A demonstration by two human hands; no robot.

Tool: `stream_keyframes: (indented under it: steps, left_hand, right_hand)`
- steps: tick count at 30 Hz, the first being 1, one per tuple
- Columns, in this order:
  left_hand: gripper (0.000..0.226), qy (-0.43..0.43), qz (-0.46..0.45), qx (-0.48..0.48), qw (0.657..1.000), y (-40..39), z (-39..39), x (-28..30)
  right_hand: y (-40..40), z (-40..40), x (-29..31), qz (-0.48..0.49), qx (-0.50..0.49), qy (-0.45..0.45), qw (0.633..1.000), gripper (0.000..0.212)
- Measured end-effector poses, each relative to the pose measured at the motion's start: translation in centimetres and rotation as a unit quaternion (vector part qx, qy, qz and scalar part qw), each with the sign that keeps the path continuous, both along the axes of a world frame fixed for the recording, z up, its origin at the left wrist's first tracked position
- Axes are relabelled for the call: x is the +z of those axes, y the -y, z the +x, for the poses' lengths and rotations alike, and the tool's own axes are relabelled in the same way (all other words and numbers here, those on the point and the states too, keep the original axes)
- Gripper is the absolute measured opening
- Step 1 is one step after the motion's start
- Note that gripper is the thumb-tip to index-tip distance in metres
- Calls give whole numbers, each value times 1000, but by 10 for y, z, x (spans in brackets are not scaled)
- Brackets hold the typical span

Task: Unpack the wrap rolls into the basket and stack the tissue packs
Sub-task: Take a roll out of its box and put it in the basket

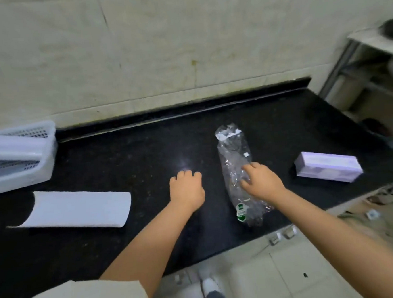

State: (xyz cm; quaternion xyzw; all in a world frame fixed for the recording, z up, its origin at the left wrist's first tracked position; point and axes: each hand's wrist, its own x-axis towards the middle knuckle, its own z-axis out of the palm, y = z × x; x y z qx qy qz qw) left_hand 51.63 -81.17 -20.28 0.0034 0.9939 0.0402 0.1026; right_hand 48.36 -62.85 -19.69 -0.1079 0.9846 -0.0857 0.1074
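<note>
A crumpled clear plastic wrapper (234,155) with a green label lies on the black counter (133,158). My right hand (260,179) rests on its lower part, fingers spread over the plastic. My left hand (187,188) hovers just left of it with fingers curled and nothing in it. A white basket (17,159) stands at the left edge with white rolls inside. A white tissue pack (78,208) lies in front of the basket. A second pale purple tissue pack (328,166) lies at the right.
A tiled wall runs behind the counter. A metal shelf unit (366,67) stands at the right. The counter's front edge runs diagonally below my arms, with the tiled floor and my shoe (209,285) beneath.
</note>
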Motion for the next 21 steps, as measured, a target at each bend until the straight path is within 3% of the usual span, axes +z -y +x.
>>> stream_keyframes:
  steps: [8,14,18,21]
  left_hand:
    - [36,7,1,-86,996,-122,-34,12]
    - [47,66,60,-85,992,-220,-76,-8]
    - [54,98,88,-55,990,-266,-96,-25]
    - [59,112,132,-23,985,-289,-107,-35]
  right_hand:
    - [-193,-29,-4,5,-153,34,988,51]
    - [-317,-85,-20,57,-119,93,987,86]
    - [-351,-99,-44,-33,-75,136,987,93]
    - [-362,-101,-60,-131,-73,121,981,75]
